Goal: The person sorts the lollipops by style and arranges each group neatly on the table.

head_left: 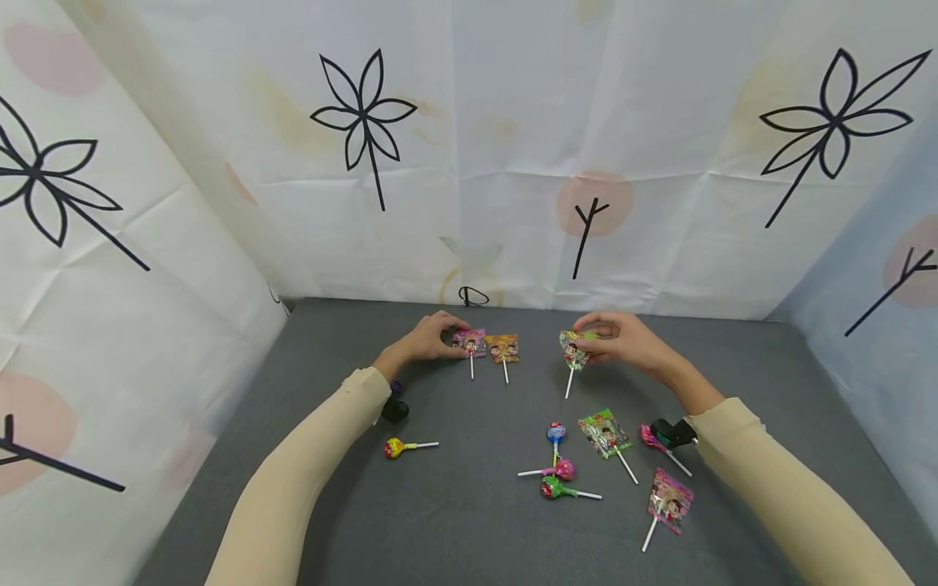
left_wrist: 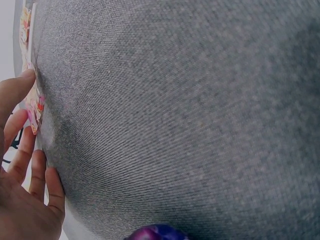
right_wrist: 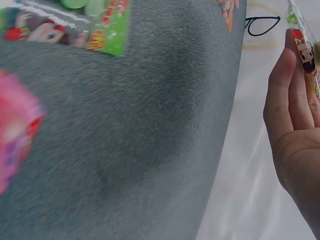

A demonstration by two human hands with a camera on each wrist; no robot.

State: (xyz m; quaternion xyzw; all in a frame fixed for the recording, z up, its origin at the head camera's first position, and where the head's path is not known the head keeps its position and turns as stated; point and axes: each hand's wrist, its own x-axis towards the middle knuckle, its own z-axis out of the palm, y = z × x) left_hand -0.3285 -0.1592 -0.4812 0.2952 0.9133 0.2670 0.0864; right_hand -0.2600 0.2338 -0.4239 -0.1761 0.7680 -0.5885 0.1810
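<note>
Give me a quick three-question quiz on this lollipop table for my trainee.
1. True or false: the right hand holds a green-wrapped flat lollipop off the grey table.
2. Which lollipop does the left hand touch? A) pink flat lollipop B) orange flat lollipop C) yellow round lollipop
3. Fill in: right beside the pink flat lollipop lies the ____ flat lollipop.

Key: 1 true; 2 A; 3 orange.
</note>
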